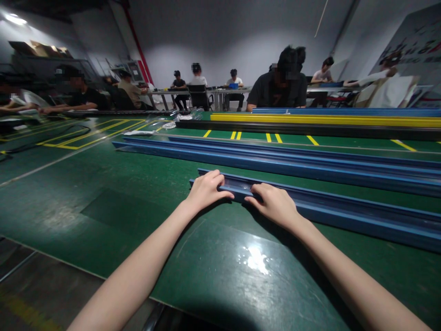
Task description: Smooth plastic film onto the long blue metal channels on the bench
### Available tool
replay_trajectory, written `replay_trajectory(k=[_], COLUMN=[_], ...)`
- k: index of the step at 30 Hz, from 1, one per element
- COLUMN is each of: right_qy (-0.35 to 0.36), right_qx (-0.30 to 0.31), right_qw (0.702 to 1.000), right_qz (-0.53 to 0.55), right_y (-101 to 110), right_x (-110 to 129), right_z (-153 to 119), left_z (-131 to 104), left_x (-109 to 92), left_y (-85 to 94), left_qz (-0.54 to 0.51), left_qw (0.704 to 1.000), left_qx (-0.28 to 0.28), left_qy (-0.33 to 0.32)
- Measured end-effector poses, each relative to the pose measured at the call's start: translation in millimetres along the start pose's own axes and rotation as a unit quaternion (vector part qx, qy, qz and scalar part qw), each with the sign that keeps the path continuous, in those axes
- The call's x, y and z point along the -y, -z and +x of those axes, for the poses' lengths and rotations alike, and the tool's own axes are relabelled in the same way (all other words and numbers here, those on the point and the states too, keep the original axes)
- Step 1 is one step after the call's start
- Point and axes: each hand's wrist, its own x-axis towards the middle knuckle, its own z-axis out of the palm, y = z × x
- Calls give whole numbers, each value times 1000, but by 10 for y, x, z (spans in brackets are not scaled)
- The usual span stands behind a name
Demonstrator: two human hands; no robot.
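Observation:
A long blue channel rail (344, 209) lies on the green table, its left end close in front of me and its right end running out of view. Around the near wall of this rail, by the left end, my left hand (207, 187) is closed, thumb on the near side and fingers over the top edge. A short gap to the right, my right hand (275, 203) grips the same wall in a like way. Its fingertips reach into the channel and are partly hidden. Behind lies a second blue rail (241, 154), roughly parallel.
Farther back lie a black rail (275, 130), a yellow rail (310, 119) and another blue rail (361, 111). Clear plastic packaging (181, 118) sits left of them. Yellow tape lines mark the green tabletop (113, 184). Across the table sits a person in a dark shirt (258, 89); several others sit beyond.

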Motion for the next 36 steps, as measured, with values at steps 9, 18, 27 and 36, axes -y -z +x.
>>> replay_trajectory(k=[9,18,27,36], right_qy=[4,2,42,44], right_qx=[2,21,5,-6], right_qw=[1000,1000,999,999], right_qz=[0,-10,-3,-20], right_y=[-16,17,-7,-31], right_x=[-30,20,9,14], right_z=[7,6,-8,-16], left_z=[9,-5,10,-9], left_x=[-11,51,139,255], left_y=[-2,-14,105,160], left_qz=[-21,21,28,0], left_qw=[999,998,991,995], left_qx=[12,49,113,99], left_qy=[25,-20,-63,-34])
